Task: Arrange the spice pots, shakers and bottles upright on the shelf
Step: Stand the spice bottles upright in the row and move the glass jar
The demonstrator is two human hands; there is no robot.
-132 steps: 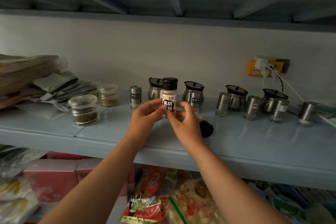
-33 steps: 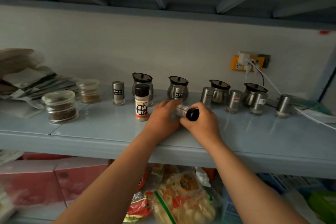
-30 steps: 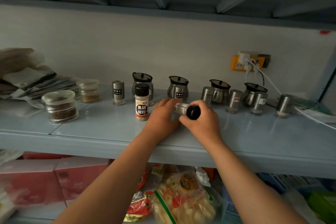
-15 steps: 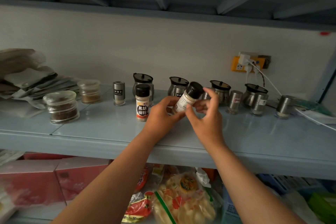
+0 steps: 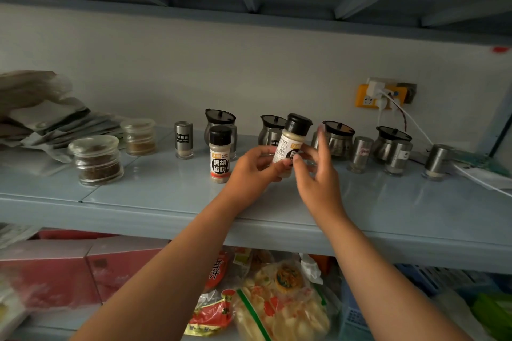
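Observation:
My left hand and my right hand both grip a small white-powder spice bottle with a black cap, held nearly upright, leaning slightly right, above the pale blue shelf. A matching black-capped pepper bottle stands upright just left of my hands. Behind stand several steel spice pots with dark lids, one of them, another, and steel shakers, one at the left and one at the right. Two glass jars sit at the left.
Stacked bags and papers lie at the shelf's far left. A yellow wall socket with a white cable sits at the back right, papers beneath it. Red boxes and snack bags fill the lower shelf.
The first bottle was set upright on the shelf. Both hands then picked up the second bottle that lay on its side and have tipped it up to nearly upright.

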